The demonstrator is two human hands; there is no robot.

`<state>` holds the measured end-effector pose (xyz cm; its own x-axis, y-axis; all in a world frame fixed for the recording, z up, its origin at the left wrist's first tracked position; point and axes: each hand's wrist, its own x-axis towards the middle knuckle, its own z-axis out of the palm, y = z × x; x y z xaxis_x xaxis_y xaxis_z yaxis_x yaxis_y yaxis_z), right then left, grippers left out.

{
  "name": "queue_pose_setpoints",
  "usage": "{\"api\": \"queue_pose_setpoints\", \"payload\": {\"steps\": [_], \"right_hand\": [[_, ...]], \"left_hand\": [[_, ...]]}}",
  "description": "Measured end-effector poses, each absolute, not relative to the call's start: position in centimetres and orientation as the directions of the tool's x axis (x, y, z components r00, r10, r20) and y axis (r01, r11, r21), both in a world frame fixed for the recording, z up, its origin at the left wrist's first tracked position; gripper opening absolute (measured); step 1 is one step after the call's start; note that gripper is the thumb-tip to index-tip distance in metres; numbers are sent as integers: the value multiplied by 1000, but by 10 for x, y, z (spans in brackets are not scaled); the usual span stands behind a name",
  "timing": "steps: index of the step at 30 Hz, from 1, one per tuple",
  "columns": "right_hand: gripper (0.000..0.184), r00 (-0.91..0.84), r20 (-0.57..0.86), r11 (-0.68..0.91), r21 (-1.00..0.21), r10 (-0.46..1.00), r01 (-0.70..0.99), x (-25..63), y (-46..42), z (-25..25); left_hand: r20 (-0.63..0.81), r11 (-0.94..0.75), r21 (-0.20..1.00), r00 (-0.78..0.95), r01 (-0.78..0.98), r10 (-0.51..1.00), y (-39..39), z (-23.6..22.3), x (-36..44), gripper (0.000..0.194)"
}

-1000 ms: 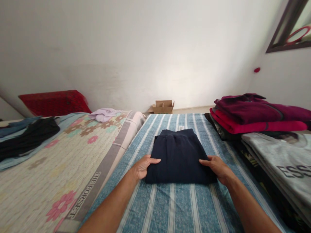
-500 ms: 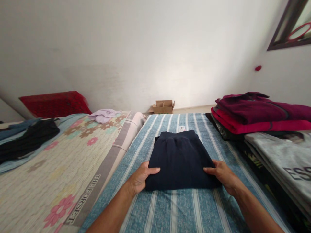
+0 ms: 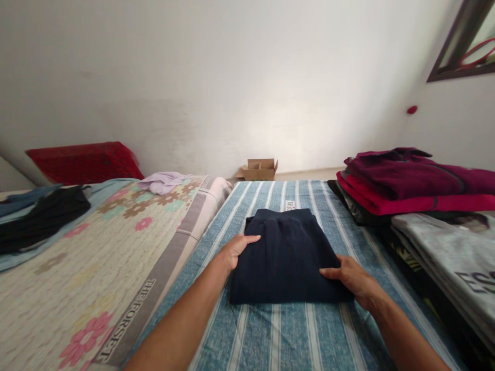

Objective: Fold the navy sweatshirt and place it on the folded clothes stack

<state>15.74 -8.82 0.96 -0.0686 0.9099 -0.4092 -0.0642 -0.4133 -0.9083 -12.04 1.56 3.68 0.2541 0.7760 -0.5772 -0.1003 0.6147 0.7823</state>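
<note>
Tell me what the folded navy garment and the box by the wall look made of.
Folded navy garment: matte cloth, perhaps a knit; it shows soft creases and no shine, though the weave can't be made out. Box: likely dull cardboard, judging by its plain brown, thin flaps.

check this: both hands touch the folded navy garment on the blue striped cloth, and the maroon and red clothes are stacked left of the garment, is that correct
Not quite: the head view shows the maroon and red clothes stacked to the right of the folded navy garment. The left hand and right hand do both touch it on the blue striped cloth.
</note>
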Motion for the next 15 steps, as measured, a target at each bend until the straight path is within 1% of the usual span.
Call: {"api": "queue_pose_setpoints", "payload": {"steps": [2,3,4,9,15], "right_hand": [[24,-71,-378,-383,-919,923,-90,159,-89,7],[26,-69,-370,-375,-922,927,-97,159,-90,6],[28,-67,-370,-375,-922,927,-98,159,-90,5],[28,-63,-399,-403,-911,915,-84,159,-90,5],[31,-9,-348,-348,-935,937,-64,159,-92,5]], "left_hand": [[-438,474,872,236,-125,867,8,40,-120,39],[-391,426,894,226,-138,892,4,41,-121,42],[-377,411,901,217,-139,900,1,41,-121,43],[-475,491,869,179,-60,862,0,33,-123,42],[-433,453,890,203,-60,878,11,35,-121,44]]}}
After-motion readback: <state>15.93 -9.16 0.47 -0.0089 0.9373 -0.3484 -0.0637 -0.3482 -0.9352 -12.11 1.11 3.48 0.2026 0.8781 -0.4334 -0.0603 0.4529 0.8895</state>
